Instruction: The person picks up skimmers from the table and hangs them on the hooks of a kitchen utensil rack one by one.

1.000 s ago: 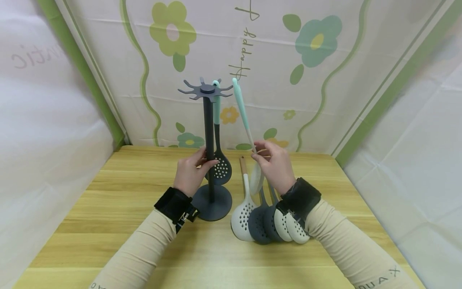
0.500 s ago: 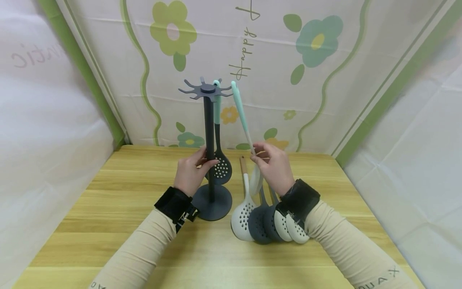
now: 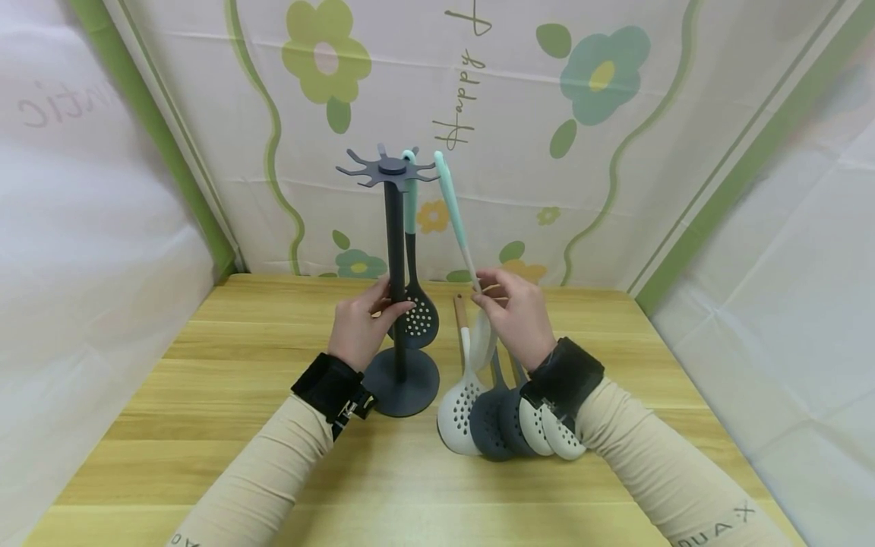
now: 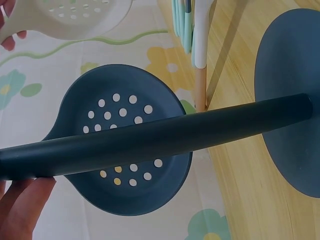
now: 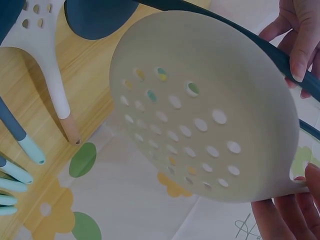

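Left hand, thumb in front, grips the dark stand, upright on the counter; right hand, fingers bent, pinches the white skimmer by its shaft, mint handle leaning toward the stand's top.

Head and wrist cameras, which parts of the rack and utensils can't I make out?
Head view: part of the dark skimmer, behind the rack and left hand.
Left wrist: top of the rack, cut off by left edge.
Right wrist: handle of the pale skimmer, behind the right hand and beyond the right edge.
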`<state>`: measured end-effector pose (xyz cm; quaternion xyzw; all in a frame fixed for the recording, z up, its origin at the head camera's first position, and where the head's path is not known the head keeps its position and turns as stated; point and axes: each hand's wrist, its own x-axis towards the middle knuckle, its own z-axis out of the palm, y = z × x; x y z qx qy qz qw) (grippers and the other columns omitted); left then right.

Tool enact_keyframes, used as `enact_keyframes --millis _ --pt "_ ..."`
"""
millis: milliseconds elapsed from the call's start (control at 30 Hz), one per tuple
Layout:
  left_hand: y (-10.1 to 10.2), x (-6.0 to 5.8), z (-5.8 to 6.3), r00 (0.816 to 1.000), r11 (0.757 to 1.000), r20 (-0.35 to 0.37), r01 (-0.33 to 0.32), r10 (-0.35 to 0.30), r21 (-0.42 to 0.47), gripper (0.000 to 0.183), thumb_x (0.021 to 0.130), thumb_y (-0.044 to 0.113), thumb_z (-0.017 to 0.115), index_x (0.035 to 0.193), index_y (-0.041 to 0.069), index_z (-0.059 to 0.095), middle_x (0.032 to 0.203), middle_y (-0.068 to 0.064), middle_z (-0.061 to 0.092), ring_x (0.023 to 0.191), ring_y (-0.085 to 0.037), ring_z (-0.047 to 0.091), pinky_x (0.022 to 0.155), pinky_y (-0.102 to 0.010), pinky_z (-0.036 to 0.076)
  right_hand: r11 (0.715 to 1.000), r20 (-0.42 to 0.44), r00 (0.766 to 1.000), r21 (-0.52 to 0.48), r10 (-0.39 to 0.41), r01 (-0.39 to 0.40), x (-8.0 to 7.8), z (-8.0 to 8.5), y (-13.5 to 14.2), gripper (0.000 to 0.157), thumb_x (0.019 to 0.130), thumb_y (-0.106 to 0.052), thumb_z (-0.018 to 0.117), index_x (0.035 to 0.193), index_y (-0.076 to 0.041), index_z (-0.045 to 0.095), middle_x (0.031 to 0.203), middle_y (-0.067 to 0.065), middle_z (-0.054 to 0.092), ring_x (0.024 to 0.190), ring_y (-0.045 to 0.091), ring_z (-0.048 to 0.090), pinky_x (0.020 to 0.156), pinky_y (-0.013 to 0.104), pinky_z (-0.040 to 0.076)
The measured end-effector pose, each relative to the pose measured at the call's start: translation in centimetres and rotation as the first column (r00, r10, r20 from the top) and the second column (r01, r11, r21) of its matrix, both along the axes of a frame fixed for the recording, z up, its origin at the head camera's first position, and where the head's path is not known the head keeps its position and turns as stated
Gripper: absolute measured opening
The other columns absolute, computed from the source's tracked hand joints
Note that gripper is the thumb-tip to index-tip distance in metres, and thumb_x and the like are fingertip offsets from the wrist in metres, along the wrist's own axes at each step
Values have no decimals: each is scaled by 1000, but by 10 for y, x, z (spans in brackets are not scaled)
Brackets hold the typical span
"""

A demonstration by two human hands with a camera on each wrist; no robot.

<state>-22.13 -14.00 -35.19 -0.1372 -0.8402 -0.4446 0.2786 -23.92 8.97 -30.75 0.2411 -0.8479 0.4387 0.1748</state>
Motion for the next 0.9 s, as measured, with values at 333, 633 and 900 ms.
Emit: enact_keyframes --millis 333,633,900 --pt "0 -1 0 1000 1000 7 5 -5 10 36 91 17 71 125 7 67 107 -15 75 97 -28 74 80 -37 60 1000 -2 1000 -8 14 -14 0 -1 -2 27 89 3 69 116 5 65 106 21 71 91 32 72 80 44 61" --pt "0 -1 -1 1000 1000 5 6 -6 15 36 91 17 71 126 7 67 107 -14 75 97 -28 74 80 -37 60 1000 -6 1000 -10 21 -21 1 -2 -3 28 89 4 69 116 5 65 105 22 71 90 33 72 79 44 61" --pt "0 -2 -1 1000 1000 0 8 -8 10 36 91 17 71 125 8 68 107 -14 75 95 -28 74 79 -37 60 1000 4 1000 -6 28 -28 3 -2 -6 29 89 4 69 117 6 65 106 22 70 92 33 72 80 44 60"
